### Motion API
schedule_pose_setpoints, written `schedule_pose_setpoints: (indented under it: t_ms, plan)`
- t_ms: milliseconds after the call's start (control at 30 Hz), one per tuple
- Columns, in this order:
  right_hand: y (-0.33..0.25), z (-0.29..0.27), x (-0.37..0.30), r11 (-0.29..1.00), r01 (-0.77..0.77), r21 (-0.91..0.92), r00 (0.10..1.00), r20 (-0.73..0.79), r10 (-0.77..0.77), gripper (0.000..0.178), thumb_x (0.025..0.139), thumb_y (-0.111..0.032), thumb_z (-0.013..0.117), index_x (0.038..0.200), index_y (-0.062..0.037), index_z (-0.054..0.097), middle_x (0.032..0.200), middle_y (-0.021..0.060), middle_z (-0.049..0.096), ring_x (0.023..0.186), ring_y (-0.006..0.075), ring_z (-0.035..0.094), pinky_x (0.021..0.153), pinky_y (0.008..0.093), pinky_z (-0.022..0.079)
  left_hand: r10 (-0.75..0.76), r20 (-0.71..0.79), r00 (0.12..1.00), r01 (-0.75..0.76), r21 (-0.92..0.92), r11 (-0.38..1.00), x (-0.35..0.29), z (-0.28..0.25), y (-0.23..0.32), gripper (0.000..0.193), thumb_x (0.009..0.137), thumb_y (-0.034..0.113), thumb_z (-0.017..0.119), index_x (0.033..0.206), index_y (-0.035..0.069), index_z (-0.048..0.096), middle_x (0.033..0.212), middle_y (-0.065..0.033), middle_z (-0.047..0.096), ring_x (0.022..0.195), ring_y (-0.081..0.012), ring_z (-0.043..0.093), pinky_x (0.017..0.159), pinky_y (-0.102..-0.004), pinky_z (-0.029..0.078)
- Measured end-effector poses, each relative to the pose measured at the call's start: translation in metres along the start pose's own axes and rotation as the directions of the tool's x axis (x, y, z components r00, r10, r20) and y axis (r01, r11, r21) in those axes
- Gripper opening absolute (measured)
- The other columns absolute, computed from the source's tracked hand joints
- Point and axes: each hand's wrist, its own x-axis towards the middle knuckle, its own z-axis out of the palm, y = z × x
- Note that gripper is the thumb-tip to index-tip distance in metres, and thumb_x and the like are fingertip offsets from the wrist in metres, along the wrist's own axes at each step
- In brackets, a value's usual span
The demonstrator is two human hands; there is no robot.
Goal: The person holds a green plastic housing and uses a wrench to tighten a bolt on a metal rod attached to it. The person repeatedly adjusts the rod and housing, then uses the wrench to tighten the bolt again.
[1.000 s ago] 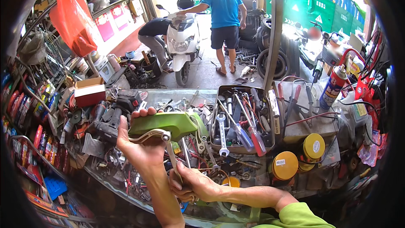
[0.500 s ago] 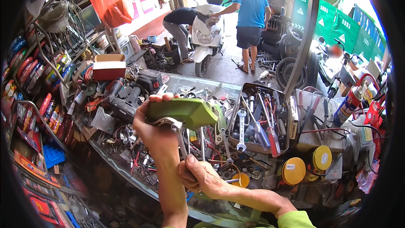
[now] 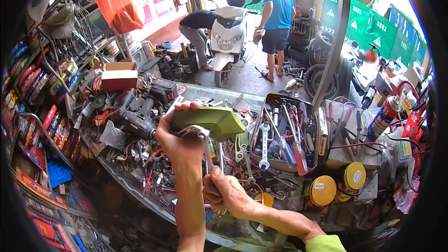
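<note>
My left hand (image 3: 173,135) is raised over the bench, its fingers wrapped round a green wedge-shaped plastic part (image 3: 210,121). A curved silver metal arm (image 3: 189,131) shows along the part's underside, beside my palm. Below it, my right hand (image 3: 229,195) is closed round the lower shaft of a silver wrench (image 3: 208,151). The wrench's rounded head meets the end of the curved arm; how the two fit together is too small to tell. Another shiny rod (image 3: 220,151) stands close by, partly hidden.
A glass-topped bench (image 3: 140,187) is strewn with small parts and tools. Right of my hands sit a metal toolbox (image 3: 284,164), yellow-lidded tins (image 3: 323,190) and a spray can (image 3: 383,117). A cordless tool (image 3: 140,119) lies left. Beyond, two people are near a white scooter (image 3: 227,37).
Both hands, with the green part and the wrench, shift slightly right in view. In the background, the person in blue has taken an arm off the scooter and now stands beside it.
</note>
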Motion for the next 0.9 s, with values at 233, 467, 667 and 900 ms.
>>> schedule_pose_setpoints:
  t_ms: [233, 467, 667, 900]
  plan:
    - [-0.009, -0.028, 0.005, 0.993, 0.060, 0.104, 0.994, -0.101, -0.049, 0.058, 0.098, -0.061, 0.032, 0.069, -0.0114, 0.037, 0.054, -0.0005, 0.029, 0.042, 0.0097, 0.025, 0.039, 0.0255, 0.018, 0.241, 0.265, 0.934, -0.338, 0.428, 0.838, -0.018, 0.035, -0.021, 0.043, 0.100, 0.041, 0.045, 0.103, 0.002, 0.061, 0.102, -0.0162, 0.067, 0.107, -0.0309, 0.061, 0.097, -0.0463, 0.046]
    - [-0.025, -0.044, 0.003, 0.976, 0.213, 0.040, 0.941, -0.277, -0.194, 0.058, 0.098, -0.060, 0.034, 0.065, -0.0121, 0.033, 0.054, -0.0020, 0.025, 0.041, 0.0090, 0.022, 0.037, 0.0252, 0.016, -0.248, 0.468, 0.848, -0.236, 0.753, 0.614, -0.007, 0.014, -0.004, 0.104, 0.067, 0.059, 0.075, 0.142, 0.003, 0.028, 0.140, -0.0218, 0.042, 0.130, -0.0345, 0.044, 0.106, -0.0517, 0.037]
    - [-0.023, -0.060, 0.010, 0.694, 0.471, -0.544, 0.738, -0.188, -0.648, 0.053, 0.100, -0.048, 0.043, 0.065, -0.0089, 0.043, 0.055, -0.0035, 0.037, 0.044, 0.0076, 0.032, 0.039, 0.0235, 0.025, -0.406, 0.678, 0.613, 0.014, 0.504, 0.864, -0.011, 0.014, 0.028, 0.139, 0.057, 0.084, 0.061, 0.148, -0.007, 0.007, 0.147, -0.0333, 0.026, 0.135, -0.0482, 0.031, 0.087, -0.0731, 0.041]
    - [-0.032, -0.064, 0.006, 0.209, 0.311, -0.927, 0.544, -0.006, -0.839, 0.037, 0.095, -0.024, 0.059, 0.066, -0.0026, 0.050, 0.049, 0.0124, 0.047, 0.041, 0.0287, 0.051, 0.039, 0.0370, 0.036, -0.451, 0.421, 0.787, -0.045, 0.769, 0.638, -0.014, 0.019, 0.033, 0.115, 0.078, 0.047, 0.074, 0.147, -0.009, 0.001, 0.131, -0.0306, 0.047, 0.104, -0.0382, 0.062, 0.061, -0.0438, 0.061]
